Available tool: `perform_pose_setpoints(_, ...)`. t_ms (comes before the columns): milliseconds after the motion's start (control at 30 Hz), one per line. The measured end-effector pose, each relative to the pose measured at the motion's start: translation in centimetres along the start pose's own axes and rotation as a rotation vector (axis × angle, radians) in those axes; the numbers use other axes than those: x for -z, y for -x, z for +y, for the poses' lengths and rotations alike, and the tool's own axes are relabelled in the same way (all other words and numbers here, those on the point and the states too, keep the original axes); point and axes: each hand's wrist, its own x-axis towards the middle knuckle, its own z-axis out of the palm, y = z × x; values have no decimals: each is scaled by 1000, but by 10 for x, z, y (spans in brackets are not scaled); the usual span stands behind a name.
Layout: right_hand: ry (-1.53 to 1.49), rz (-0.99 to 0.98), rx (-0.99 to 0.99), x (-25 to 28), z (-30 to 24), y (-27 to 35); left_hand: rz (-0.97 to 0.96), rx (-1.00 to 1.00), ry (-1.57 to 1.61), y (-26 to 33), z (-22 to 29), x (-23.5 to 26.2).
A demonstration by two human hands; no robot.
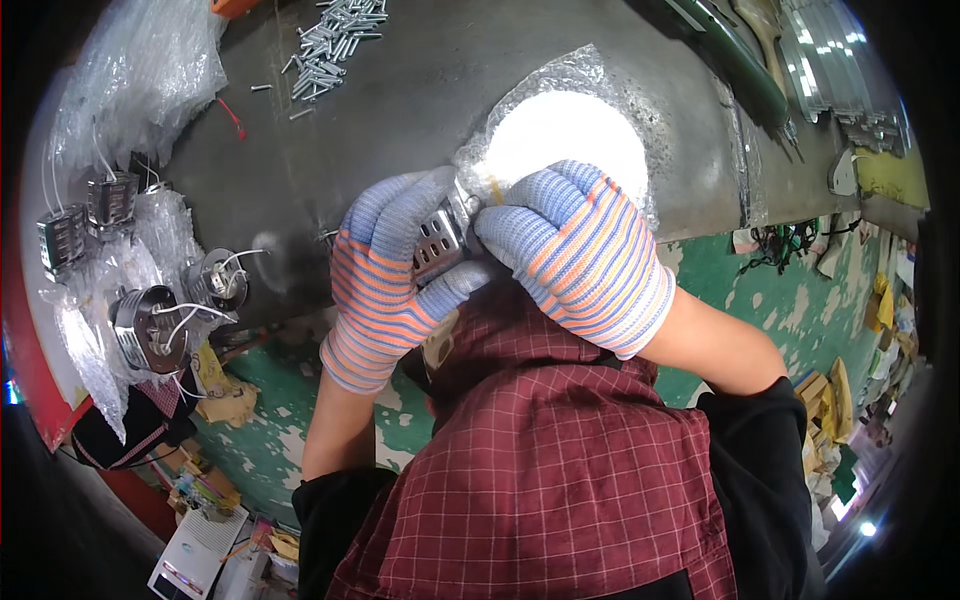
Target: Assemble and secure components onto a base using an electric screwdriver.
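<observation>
Both of my hands wear striped knit gloves in blue, orange and white. In my left hand (385,265) is a small silver metal housing with oval slots (436,245), held between thumb and fingers. My right hand (585,250) is closed in a pinch at the right edge of that housing. Whatever its fingertips grip is too small and too covered to make out. Just beyond the right hand, a round, brightly lit white disc (565,130) lies on clear plastic wrap (570,72).
Loose screws (335,45) are heaped at the far left of the dark metal bench (440,70). Housings with white wires (150,330) stand on bubble wrap at the left. A dark green power screwdriver (730,60) lies far right. Green, worn floor (740,310) shows below the bench edge.
</observation>
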Motion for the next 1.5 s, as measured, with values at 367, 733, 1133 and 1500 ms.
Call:
perform_pose_setpoints(367,-110,37,2,4,-6,-6,-7,20,-41,1,2,0)
perform_pose_setpoints(733,8,-60,265,-10,18,-135,52,21,-84,2,2,-3)
perform_pose_setpoints(1133,74,-261,64,-42,21,-187,39,43,-42,5,-3,-6)
perform_pose_setpoints(1500,309,-273,73,12,72,-111,-39,87,-34,0,5,1)
